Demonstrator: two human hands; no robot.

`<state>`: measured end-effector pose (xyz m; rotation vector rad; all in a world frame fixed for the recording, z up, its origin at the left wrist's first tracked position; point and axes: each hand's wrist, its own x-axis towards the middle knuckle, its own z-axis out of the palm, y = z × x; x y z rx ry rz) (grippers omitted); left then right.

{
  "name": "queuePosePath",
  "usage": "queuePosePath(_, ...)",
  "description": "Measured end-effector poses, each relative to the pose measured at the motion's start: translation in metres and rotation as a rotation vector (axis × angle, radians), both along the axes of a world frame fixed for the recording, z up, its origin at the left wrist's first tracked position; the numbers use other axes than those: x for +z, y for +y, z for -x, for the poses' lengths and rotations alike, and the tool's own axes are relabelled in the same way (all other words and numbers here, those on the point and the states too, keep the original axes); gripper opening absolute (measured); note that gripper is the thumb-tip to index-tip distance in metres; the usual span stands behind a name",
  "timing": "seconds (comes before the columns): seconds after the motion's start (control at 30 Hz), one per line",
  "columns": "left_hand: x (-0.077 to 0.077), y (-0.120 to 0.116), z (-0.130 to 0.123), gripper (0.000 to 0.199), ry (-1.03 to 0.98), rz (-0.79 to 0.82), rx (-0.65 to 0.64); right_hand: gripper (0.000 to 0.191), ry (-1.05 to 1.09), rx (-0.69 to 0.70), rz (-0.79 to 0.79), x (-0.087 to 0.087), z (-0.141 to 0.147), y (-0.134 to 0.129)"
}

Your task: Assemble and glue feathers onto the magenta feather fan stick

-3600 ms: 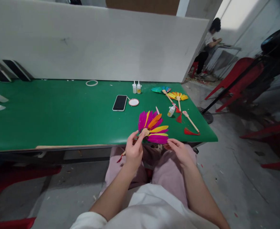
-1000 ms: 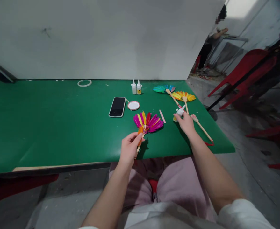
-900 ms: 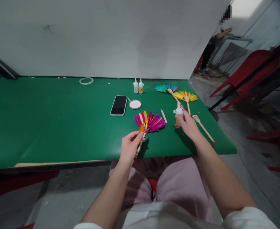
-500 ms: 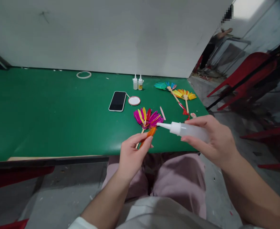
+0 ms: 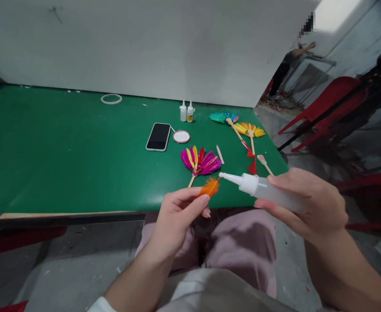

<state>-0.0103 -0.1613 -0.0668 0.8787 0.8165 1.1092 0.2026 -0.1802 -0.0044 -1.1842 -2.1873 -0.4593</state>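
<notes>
Between thumb and fingers, my left hand pinches an orange feather, its quill end pointing up and to the right. My right hand is closed around a translucent white glue bottle, tilted so that its nozzle points left. The nozzle tip is at the feather's quill end; whether they touch I cannot tell. Just beyond my left hand, a feather fan of magenta, yellow and red feathers lies on the green table, with its wooden handle toward me.
Two small bottles stand near the wall. A phone, a round white disc and a pink strip lie nearer. At right are a blue-green fan, a yellow fan and a wooden stick. A white ring lies back left.
My right hand has moved right and down with the glue bottle. The orange feather has turned further right, clear of the magenta fan, and shows more fluff. The view has shifted slightly.
</notes>
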Motion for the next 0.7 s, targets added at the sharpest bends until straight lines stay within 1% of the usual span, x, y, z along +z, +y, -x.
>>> queuePosePath(0.17, -0.001, -0.001, -0.001, 0.006, 0.07, -0.029, 0.024, 0.028, 0.059, 0.064, 0.059, 0.006, -0.003, -0.004)
queuePosePath(0.3, -0.002, -0.001, -0.002, 0.008, 0.111, -0.046, 0.002, 0.023, 0.03, 0.077, 0.083, 0.009, -0.003, -0.007)
queuePosePath(0.43, 0.0, -0.004, -0.002, 0.007, 0.152, -0.104, 0.026, 0.022, -0.009, 0.133, 0.074, 0.012, -0.001, -0.011)
queuePosePath(0.53, 0.002, -0.008, -0.001, 0.01, 0.243, -0.232, 0.06, 0.033, 0.009, 0.15, 0.055, 0.013, 0.0, -0.016)
queuePosePath(0.6, 0.002, -0.01, -0.001, 0.013, 0.301, -0.385, 0.106, 0.043, 0.054, 0.151, 0.062, 0.013, 0.002, -0.021)
queuePosePath(0.7, 0.0, -0.013, -0.002, 0.027, 0.366, -0.65, 0.159, 0.052, 0.08, 0.135, 0.098, 0.015, 0.006, -0.028)
